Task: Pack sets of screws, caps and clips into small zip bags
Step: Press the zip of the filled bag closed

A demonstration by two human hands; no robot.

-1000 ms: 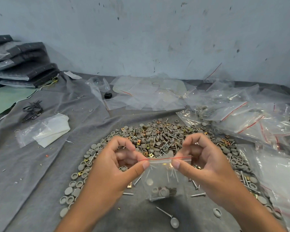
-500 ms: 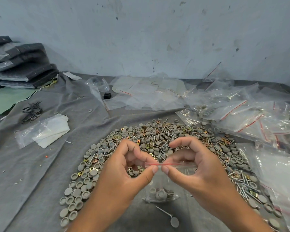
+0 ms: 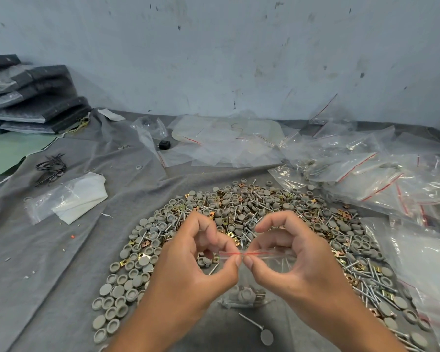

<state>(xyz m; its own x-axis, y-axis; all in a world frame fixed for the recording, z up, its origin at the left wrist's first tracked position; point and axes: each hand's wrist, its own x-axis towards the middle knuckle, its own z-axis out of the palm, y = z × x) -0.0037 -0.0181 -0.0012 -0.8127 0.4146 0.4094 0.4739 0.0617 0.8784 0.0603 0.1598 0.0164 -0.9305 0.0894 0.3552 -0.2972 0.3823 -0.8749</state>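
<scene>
black cable ties [image 3: 50,168] lie on grey cloth [image 3: 61,250] near stacked dark packages [image 3: 33,102].

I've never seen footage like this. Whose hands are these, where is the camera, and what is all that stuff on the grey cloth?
No machine here: a person works with bare hands, and the one picture comes from a camera worn on their head, looking forward and down. The left hand and right hand both pinch the red-striped top of a small zip bag; their thumbs nearly meet at its middle. Grey caps and other parts sit in the bag's bottom. On the grey cloth lies a wide pile of parts: round grey caps, long screws and brass-coloured clips. More clear bags are heaped to the right, and black bundles are stacked far left against the wall.
</scene>
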